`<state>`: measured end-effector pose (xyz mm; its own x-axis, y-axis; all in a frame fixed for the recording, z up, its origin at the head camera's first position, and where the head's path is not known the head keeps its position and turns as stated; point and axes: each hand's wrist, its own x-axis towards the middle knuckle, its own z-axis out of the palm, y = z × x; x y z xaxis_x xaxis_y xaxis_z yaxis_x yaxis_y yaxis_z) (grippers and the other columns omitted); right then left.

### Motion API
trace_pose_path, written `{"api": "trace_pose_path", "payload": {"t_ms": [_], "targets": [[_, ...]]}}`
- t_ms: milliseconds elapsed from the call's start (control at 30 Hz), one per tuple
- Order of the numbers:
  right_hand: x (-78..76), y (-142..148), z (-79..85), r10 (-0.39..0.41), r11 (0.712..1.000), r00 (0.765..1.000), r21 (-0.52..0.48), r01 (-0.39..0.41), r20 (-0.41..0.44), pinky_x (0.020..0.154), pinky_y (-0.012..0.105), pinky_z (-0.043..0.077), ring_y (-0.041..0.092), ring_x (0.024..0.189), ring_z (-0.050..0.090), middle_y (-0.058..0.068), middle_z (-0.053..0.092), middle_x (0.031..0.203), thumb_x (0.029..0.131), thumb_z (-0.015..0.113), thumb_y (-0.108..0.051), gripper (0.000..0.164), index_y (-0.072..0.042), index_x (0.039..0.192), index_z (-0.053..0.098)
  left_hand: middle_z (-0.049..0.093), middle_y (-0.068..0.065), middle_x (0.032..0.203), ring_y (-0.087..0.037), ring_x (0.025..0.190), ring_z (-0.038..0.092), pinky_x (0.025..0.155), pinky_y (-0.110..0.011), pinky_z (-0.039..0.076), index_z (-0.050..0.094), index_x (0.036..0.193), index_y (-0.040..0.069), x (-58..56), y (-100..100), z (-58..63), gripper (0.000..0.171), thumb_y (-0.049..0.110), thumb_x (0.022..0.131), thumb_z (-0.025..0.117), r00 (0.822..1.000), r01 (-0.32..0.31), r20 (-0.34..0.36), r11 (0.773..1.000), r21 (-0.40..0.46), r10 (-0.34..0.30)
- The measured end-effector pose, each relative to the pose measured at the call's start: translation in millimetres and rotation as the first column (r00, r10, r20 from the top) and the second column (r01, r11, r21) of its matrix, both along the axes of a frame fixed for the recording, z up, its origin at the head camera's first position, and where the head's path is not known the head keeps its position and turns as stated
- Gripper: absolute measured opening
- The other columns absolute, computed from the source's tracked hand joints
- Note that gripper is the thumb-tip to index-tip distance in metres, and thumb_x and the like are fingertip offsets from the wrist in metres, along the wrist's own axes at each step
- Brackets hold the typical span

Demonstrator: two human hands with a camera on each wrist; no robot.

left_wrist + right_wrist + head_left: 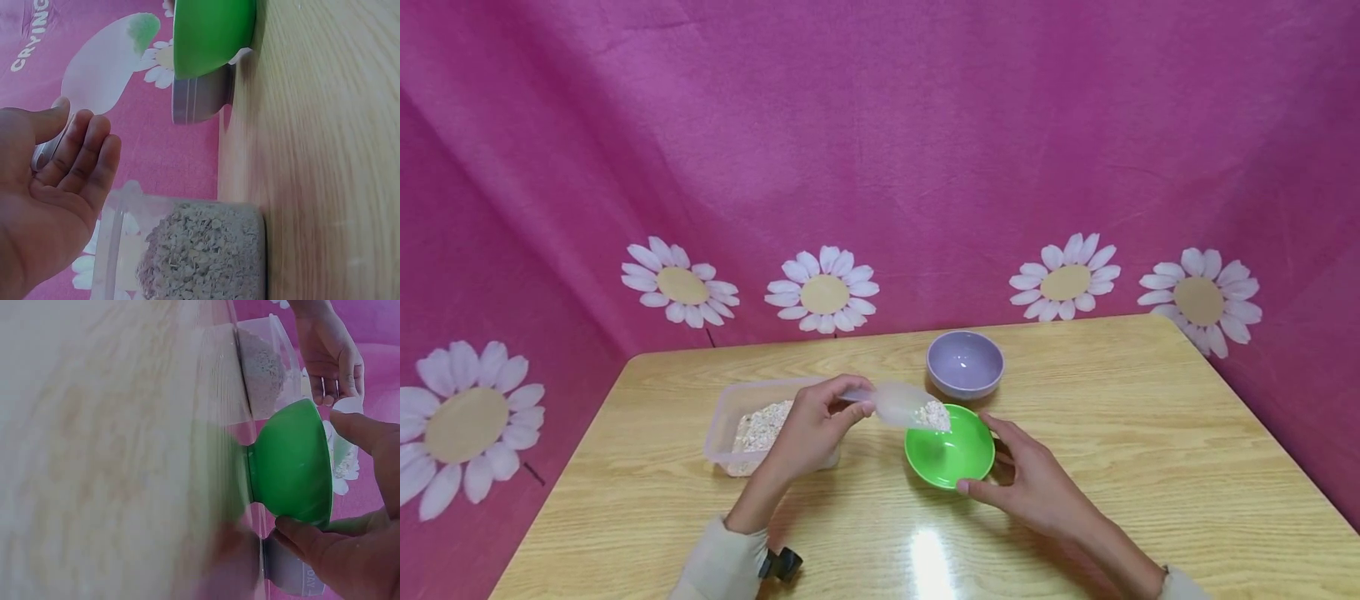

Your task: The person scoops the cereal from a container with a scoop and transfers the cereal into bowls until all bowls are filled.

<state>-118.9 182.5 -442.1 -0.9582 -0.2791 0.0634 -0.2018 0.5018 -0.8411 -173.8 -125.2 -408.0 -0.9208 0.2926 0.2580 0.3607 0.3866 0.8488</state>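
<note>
My left hand (820, 425) pinches the handle of a translucent scoop (898, 404) between thumb and fingers. A small heap of pale oat flakes (934, 415) lies at the scoop's tip, above the left rim of a bright green bowl (955, 462). The inside of this bowl shows bare green. On the bowl's right side, my right hand (1037, 483) holds the rim, thumb at the near edge and fingers at the far edge. In the right wrist view the green bowl (290, 465) stands upright on its foot.
A clear plastic tub (721, 425) partly filled with oat flakes (200, 256) stands left of the green bowl, partly behind my left hand. A purple-grey bowl (964, 362) stands just behind the green one. Pink flowered cloth (925, 167) hangs behind the wooden table (1112, 392).
</note>
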Motion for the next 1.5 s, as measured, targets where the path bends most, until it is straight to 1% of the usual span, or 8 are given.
{"api": "trace_pose_path", "payload": {"t_ms": [233,433,700,867,1033,1133,1300,1500], "targets": [[-2.3,2,1.7,-0.006,1.0,0.999,0.006,0.006,0.048,0.104,0.041,0.059,0.041,0.131,0.068,0.024,0.053,0.159,0.083,0.095,-0.03,0.101,0.005,0.16,0.04,0.08,-0.009,0.108,-0.019,0.097,0.075,0.086,-0.031,0.062,0.076,0.115,0.007,1.1,5,-2.5,0.016,0.009,0.1,0.076,0.998,0.043,-0.043,0.997,-0.06,-0.045],[-3.5,2,2.5,0.0,0.999,0.996,-0.033,0.003,0.088,0.105,0.038,0.058,0.043,0.134,0.065,0.026,0.051,0.16,0.082,0.096,-0.027,0.101,0.007,0.159,0.04,0.081,-0.007,0.107,-0.021,0.099,0.077,0.09,-0.031,0.063,0.075,0.116,0.006,0.8,8,-2.5,0.016,0.01,0.1,0.075,0.988,0.098,-0.108,0.986,-0.133,-0.113],[-5.7,2,3.2,0.005,0.999,0.993,-0.047,0.0,0.119,0.104,0.035,0.058,0.044,0.136,0.063,0.027,0.05,0.16,0.082,0.096,-0.025,0.102,0.007,0.16,0.039,0.077,-0.003,0.109,-0.012,0.097,0.072,0.088,-0.028,0.061,0.075,0.116,0.007,-0.2,8,7.9,0.014,0.009,0.102,0.074,0.964,0.175,-0.142,0.942,-0.288,-0.223],[-6.6,2,3.3,0.014,0.998,0.992,-0.058,-0.006,0.125,0.103,0.034,0.059,0.044,0.137,0.063,0.028,0.051,0.159,0.082,0.096,-0.024,0.101,0.007,0.16,0.039,0.076,0.0,0.108,-0.01,0.098,0.072,0.087,-0.027,0.061,0.075,0.114,0.01,0.2,6,21.6,0.011,0.009,0.103,0.071,0.943,0.198,-0.188,0.916,-0.349,-0.275],[-6.5,3,4.1,0.012,0.998,0.993,-0.055,-0.005,0.117,0.103,0.033,0.059,0.044,0.136,0.063,0.027,0.052,0.158,0.082,0.096,-0.024,0.101,0.007,0.16,0.039,0.075,0.001,0.106,-0.009,0.098,0.073,0.089,-0.028,0.062,0.075,0.114,0.011,0.5,4,34.0,0.011,0.011,0.103,0.072,0.928,0.194,-0.236,0.916,-0.352,-0.287],[-5.9,4,4.7,0.006,0.999,0.994,-0.051,-0.001,0.113,0.103,0.034,0.059,0.044,0.136,0.064,0.027,0.052,0.158,0.082,0.096,-0.024,0.101,0.007,0.159,0.04,0.075,0.002,0.104,-0.009,0.094,0.07,0.084,-0.026,0.061,0.076,0.113,0.011,0.7,3,36.5,0.012,0.011,0.102,0.073,0.926,0.182,-0.252,0.919,-0.35,-0.28],[-5.0,4,4.8,-0.001,0.999,0.995,-0.039,0.005,0.104,0.103,0.036,0.059,0.043,0.134,0.065,0.027,0.054,0.157,0.082,0.096,-0.025,0.1,0.007,0.159,0.04,0.075,0.001,0.103,-0.009,0.089,0.064,0.073,-0.023,0.054,0.076,0.115,0.01,2.0,0,33.8,0.015,0.011,0.1,0.075,0.934,0.14,-0.267,0.929,-0.342,-0.239],[-3.5,4,8.6,-0.005,0.998,1.0,0.055,0.003,0.03,0.111,0.052,0.054,0.042,0.133,0.066,0.025,0.057,0.154,0.082,0.095,-0.032,0.099,0.006,0.157,0.044,0.077,-0.002,0.105,-0.014,0.093,0.074,0.074,-0.026,0.057,0.074,0.116,0.008,4.8,-9,23.3,0.017,0.009,0.099,0.077,0.934,0.07,-0.32,0.959,-0.276,-0.161]]}}
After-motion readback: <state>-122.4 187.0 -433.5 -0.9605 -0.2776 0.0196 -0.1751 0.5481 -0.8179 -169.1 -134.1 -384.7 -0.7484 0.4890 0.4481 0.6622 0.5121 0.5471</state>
